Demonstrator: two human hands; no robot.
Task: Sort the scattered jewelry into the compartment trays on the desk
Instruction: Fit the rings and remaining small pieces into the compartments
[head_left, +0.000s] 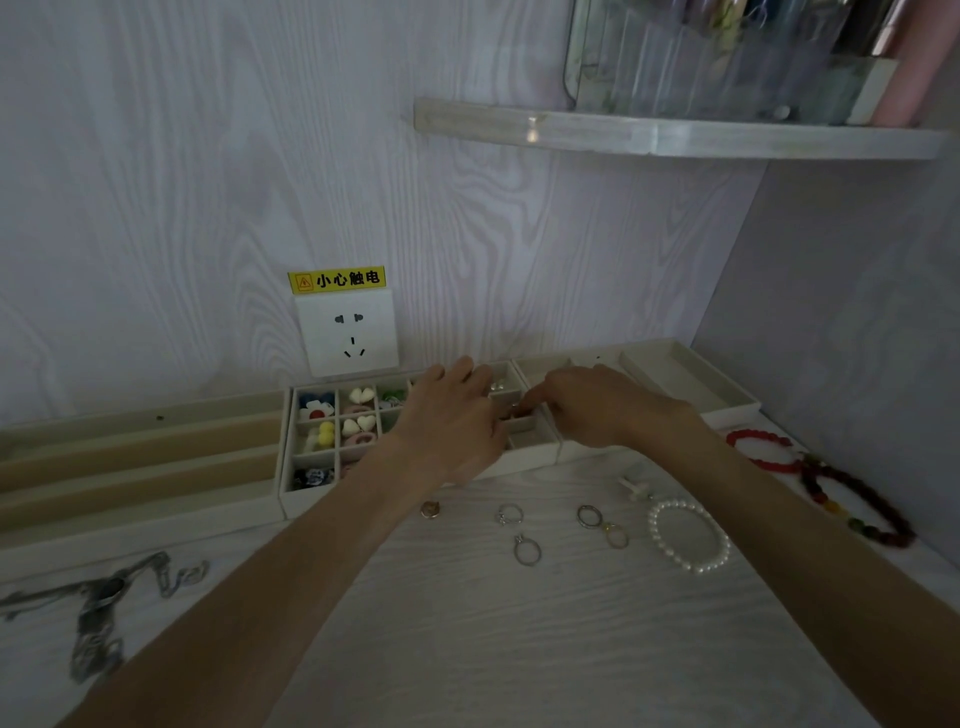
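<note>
Blurred chains (98, 603) lie on the counter (467, 623) at left. Left hand (452, 415), fingers extended, covers the grid tray (311, 499); right hand (587, 402) pinches something indistinct there. Rings (527, 550) and pearl bracelet (688, 535) lie loose.

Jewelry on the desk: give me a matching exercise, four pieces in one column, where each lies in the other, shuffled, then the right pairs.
Column one:
1. pearl bracelet
2. red bead bracelet
3. silver chain
4. heart-shaped pieces

Column two:
A. on the desk at far left, in front of the long tray
B. in a compartment of the grid tray
C. on the desk right of the loose rings
D. near the right wall, beside the dark bead bracelet

Pairs: 1-C, 2-D, 3-A, 4-B
</note>
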